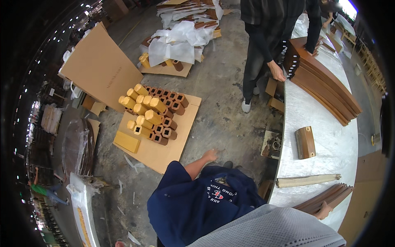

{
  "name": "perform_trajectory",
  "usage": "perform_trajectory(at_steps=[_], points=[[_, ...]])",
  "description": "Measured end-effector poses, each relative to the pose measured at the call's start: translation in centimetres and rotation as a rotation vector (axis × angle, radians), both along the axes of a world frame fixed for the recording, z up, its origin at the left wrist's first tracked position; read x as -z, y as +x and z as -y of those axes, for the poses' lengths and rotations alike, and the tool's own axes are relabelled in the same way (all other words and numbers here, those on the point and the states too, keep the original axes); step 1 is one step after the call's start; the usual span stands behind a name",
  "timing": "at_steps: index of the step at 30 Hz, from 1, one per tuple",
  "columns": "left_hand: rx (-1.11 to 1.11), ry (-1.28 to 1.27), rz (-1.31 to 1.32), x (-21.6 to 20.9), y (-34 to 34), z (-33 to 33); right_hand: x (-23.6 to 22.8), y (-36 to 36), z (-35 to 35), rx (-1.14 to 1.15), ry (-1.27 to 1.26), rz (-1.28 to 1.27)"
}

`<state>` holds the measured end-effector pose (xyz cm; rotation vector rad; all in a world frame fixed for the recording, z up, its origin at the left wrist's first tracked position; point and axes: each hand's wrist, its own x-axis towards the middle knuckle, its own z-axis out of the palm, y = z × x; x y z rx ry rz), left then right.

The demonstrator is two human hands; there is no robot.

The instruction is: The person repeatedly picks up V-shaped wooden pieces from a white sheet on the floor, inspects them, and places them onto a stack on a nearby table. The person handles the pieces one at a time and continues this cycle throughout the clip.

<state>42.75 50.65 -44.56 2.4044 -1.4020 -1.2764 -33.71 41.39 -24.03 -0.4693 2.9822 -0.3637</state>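
My left hand [211, 155] hangs over the concrete floor at my side, fingers loosely stretched, with nothing seen in it. At the near end of the padded table, my right hand [324, 210] grips the edge of a stack of brown wooden slats [314, 201]; the grey mesh cloth at the bottom hides the rest of that arm. Just beyond the slats lies a rolled strip of beige cloth [308, 180]. Farther along stands a curved brown wooden block [305, 142] with small holes near its ends.
Across the table [329, 158], another person in dark clothes handles long curved brown boards [319, 80]. On the floor to the left, a cardboard sheet [187, 138] bears several yellow-wrapped and brown hollow posts [154, 117]. A large carton [101, 68] leans behind them.
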Motion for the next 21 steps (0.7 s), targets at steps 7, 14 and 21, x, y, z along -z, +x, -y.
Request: perform_trajectory(at_steps=[7, 14, 21], points=[[-0.02, 0.036, -0.016, 4.3, -0.2, -0.9, -2.7, 3.5, -0.1, -0.066, 0.009, -0.085], [0.093, 0.031, -0.089, 6.0, 0.9, 2.9, -1.2, 2.2, -0.5, -0.02, 0.056, -0.142], [0.308, -0.036, -0.079, 6.2, -1.4, 5.3, 2.0, -1.1, 0.2, 0.025, 0.043, -0.173]])
